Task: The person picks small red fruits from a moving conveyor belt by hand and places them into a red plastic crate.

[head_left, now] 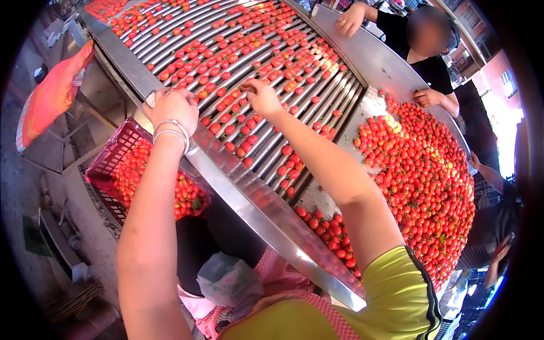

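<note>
Small red tomatoes (226,118), some with green stems, lie on a conveyor of metal rollers (317,117). My left hand (174,107), with bracelets at the wrist, is closed at the conveyor's left metal edge. Its fingertips are mostly hidden, so what they hold does not show. A small pale thing (151,99) shows beside its thumb. Over the rollers, right of the left hand, my right hand (262,97) has bent fingers slightly apart and nothing visible between them. Several tomatoes lie on the rollers just below it.
A large heap of tomatoes (419,192) fills the metal tray at right. A dark red crate (107,156) of tomatoes stands below the left rail. An orange-pink cloth (54,96) hangs at left. Across the conveyor, a person (394,28) rests both hands on the metal rim.
</note>
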A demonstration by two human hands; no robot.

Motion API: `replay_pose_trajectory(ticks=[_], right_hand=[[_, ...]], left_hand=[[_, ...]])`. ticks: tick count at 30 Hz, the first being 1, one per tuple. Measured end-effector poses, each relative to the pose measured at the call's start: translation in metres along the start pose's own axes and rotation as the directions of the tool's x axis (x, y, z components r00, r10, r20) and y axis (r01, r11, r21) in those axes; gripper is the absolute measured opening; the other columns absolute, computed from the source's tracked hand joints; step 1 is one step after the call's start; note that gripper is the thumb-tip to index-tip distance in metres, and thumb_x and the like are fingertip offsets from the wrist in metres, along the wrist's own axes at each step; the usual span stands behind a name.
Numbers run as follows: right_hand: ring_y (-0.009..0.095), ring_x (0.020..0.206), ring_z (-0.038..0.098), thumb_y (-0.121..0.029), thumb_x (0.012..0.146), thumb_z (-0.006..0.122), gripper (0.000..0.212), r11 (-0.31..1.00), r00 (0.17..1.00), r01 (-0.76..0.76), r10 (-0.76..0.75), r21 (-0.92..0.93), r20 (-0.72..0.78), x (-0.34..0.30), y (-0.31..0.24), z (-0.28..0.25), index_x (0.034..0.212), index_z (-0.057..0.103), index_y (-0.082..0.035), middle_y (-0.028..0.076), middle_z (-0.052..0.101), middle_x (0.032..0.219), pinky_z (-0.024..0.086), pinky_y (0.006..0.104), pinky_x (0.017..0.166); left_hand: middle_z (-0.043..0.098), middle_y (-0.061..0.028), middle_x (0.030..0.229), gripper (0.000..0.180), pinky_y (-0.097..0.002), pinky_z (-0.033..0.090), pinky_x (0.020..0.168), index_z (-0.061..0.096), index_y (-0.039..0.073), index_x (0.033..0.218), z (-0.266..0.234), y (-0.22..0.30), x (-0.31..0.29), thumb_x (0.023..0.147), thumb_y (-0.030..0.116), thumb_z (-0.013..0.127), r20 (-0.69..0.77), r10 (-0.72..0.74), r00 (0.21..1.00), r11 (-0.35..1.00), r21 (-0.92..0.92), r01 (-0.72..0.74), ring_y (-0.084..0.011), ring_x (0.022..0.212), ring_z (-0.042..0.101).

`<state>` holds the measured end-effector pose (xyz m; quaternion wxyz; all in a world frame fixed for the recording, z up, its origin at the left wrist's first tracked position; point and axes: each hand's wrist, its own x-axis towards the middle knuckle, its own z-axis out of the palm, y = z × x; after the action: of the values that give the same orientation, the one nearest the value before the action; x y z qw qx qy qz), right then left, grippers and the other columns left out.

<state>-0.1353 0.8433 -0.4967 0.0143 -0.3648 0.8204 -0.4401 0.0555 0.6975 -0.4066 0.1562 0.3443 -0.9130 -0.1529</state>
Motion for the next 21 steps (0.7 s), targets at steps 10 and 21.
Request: replay_pose_trajectory(ticks=[10,21], right_hand=[[0.033,0.078,0.065,-0.008,0.085,0.054,0.019,0.959,0.968,-0.240,0.248,0.151,-0.035,0.029,-0.029,0.033,0.101,0.054,0.002,0.016,0.061,0.076,0.053,0.0418,0.065],[0.026,0.102,0.060,-0.020,0.091,0.058,0.036,0.349,0.825,-0.444,-0.200,0.826,0.528,0.020,-0.239,0.048,0.118,0.052,0.002,0.016,0.060,0.111,0.050,0.0384,0.090]], left_hand=[[0.063,-0.0058,0.115,0.018,-0.0608,0.020,0.106,0.073,0.023,0.094,-0.004,0.001,-0.003,0.083,0.026,0.058,0.069,-0.021,0.997,1.000,0.015,0.021,-0.0216,0.124,0.045],[0.026,-0.0096,0.152,0.060,-0.0599,0.013,0.111,0.025,0.015,0.146,0.018,-0.010,0.009,0.092,0.039,0.039,0.000,0.033,0.999,0.983,0.179,-0.033,-0.0288,0.141,0.021]])
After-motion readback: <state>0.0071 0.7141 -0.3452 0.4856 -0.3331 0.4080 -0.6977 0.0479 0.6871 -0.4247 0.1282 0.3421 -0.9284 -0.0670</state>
